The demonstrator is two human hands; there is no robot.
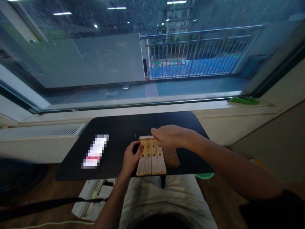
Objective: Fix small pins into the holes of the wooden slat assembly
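Note:
Several pale wooden slats [151, 166] lie side by side near the front edge of the black table, with rows of small dark holes across their middle. My left hand [130, 156] is at their left edge, its thumb and fingertips closed on the outermost slat. Over the far right corner of the slats, my right hand [165, 135] is closed in a pinch. Whatever its fingertips hold, if anything, is hidden. Under my right wrist lies a brown flat piece [172, 158], partly covered, beside the slats.
A blurred-out white rectangle [95, 151] lies on the left of the black table [116, 127]. A tiny thin piece [135, 135] lies beyond the slats. Behind the table are a windowsill with a green cloth [245, 100] and a radiator [43, 132]. Something green [204, 175] shows below the table's right.

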